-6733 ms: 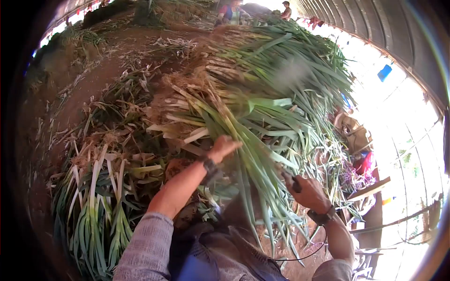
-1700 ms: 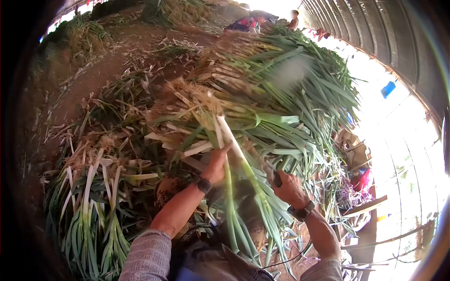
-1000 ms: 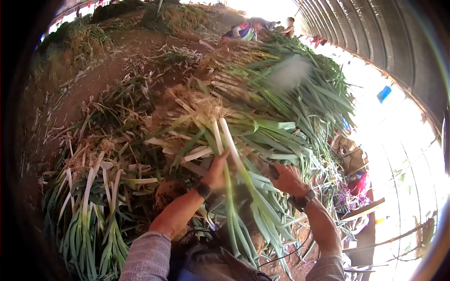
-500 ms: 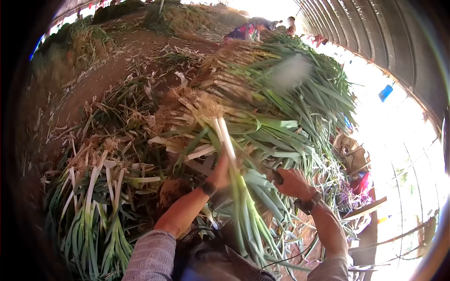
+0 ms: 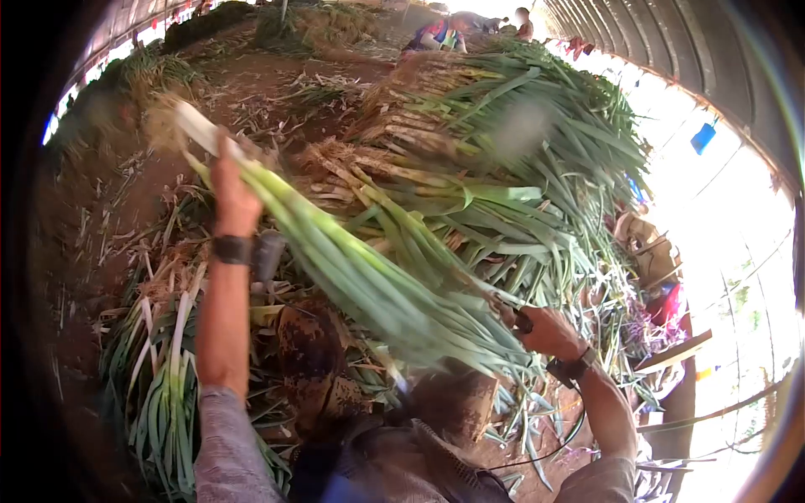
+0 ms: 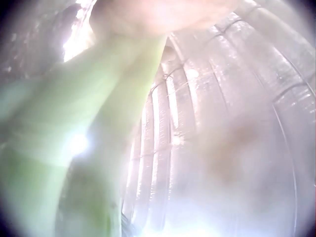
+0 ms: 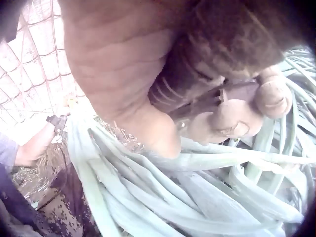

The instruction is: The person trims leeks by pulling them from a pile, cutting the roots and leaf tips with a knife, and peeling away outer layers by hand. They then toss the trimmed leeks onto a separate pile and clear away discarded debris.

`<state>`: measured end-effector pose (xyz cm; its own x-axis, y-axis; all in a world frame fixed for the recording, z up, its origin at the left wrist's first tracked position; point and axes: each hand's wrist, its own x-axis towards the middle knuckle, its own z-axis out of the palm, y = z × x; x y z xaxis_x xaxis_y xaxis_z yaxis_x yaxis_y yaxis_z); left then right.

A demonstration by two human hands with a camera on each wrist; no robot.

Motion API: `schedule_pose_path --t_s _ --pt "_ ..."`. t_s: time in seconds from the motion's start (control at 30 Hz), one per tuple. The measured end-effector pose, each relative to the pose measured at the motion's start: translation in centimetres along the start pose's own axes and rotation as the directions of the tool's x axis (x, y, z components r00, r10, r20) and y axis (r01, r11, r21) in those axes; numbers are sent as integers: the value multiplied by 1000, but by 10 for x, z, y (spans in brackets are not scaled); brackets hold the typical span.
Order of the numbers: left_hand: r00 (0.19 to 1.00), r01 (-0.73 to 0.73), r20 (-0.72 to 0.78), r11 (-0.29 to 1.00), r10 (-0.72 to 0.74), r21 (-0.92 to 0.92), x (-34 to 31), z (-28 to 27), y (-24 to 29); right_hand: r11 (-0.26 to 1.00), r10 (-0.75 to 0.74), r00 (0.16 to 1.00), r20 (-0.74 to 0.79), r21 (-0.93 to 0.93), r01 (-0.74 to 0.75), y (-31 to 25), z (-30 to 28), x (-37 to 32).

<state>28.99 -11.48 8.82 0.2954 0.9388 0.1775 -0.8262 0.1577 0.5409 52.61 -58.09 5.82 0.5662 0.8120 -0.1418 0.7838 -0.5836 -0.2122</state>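
Gripping the leeks (image 5: 335, 260) by their pale stems, the left hand (image 5: 236, 197) is positioned left of the pile (image 5: 558, 126), with fingers curled round the stalks. The roots point away from the pile; the leaves slope down across its near side toward the right hand (image 5: 549, 333). The right hand grips a dark-handled tool (image 5: 524, 321) at the pile's near edge; the tool's type cannot be confirmed. The hands are well apart; contact between the right fingers and the held leaves cannot be confirmed. A bunch (image 5: 176, 369) lies left of the pile, on the near side, its stems paler than most in the pile. Loose leaves (image 5: 323, 92) litter the ground left of the pile. Judged by this layout, the bunch is the portion already handled, the held leeks are in process, and the pile, much the larger quantity, is outstanding. Whether the held leeks are finished cannot be determined, since motion blurs their roots and leaves.
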Motion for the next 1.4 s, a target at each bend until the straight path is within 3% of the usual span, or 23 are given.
schedule_pose_path --t_s 0.17,0.2,0.23,0.3,0.33,0.37,0.4,0.43,0.53,0.63,0.67,0.73,0.77,0.8,0.83,0.87,0.9,0.97,1.0,1.03,1.17,1.3,1.4 --pt "939 -343 101 904 328 256 32 27 166 999 -29 1000 3 30 29 -3 8 32" --pt "875 -472 289 815 387 337 74 0 217 998 -70 997 -15 -11 69 -3 11 43" --pt "829 -536 143 696 540 477 77 9 253 998 -68 997 -29 -22 67 -7 12 55" --pt "688 -654 427 247 587 715 45 24 303 996 -84 996 -36 -34 83 -13 13 81" --pt "682 -651 423 232 596 723 49 19 335 990 -131 989 -66 -63 126 -15 15 96" --pt "705 -278 415 -314 575 908 53 16 367 981 -179 979 -97 -94 170 -18 15 111" --pt "726 220 380 -717 573 661 52 14 386 977 -200 975 -96 -97 191 -24 14 125" --pt "528 144 597 -757 604 638 41 -4 376 980 -180 981 -78 -99 172 -30 12 139" --pt "471 -172 811 -866 346 469 30 -74 391 975 -196 979 -57 -117 188 -42 14 178" --pt "973 45 187 -911 132 409 27 -268 428 967 -170 985 12 -192 169 -59 9 211" --pt "900 5 335 -774 280 633 -9 -288 384 964 -182 983 13 -193 181 -66 5 220" --pt "953 291 -243 -761 180 579 -57 -288 321 971 -154 982 113 -165 171 -79 -1 236" --pt "1000 -25 8 -698 -27 715 -82 -270 287 970 -162 981 107 -164 178 -82 -1 246" --pt "908 -51 -240 -659 -343 751 -53 -384 264 970 -178 982 70 -154 187 -83 4 256" --pt "815 -124 -388 -783 -431 610 -52 -348 219 970 -192 981 31 -147 194 -83 4 264" --pt "950 -296 289 -639 -119 710 -66 -382 163 968 -193 981 29 -155 196 -87 1 266" --pt "927 -101 -178 -676 -331 730 -57 -309 128 950 -209 975 79 -220 221 -94 -2 262" --pt "904 -37 -89 -282 -419 959 -31 -271 52 917 -230 950 211 -279 284 -92 -6 264" --pt "883 62 6 130 -470 990 -37 -217 26 916 -218 953 213 -291 274 -88 -12 258" --pt "857 203 -120 114 -502 973 -29 -173 0 939 -178 970 165 -265 218 -86 -23 248" --pt "730 358 70 468 -680 808 -10 -98 -122 952 -108 967 232 -256 168 -57 -41 214" --pt "651 382 157 500 -742 777 -24 -61 -225 968 -64 977 203 -225 110 -40 -56 165" --pt "769 493 2 595 -639 634 -32 -37 -266 987 52 989 140 -158 -30 -17 -57 138"
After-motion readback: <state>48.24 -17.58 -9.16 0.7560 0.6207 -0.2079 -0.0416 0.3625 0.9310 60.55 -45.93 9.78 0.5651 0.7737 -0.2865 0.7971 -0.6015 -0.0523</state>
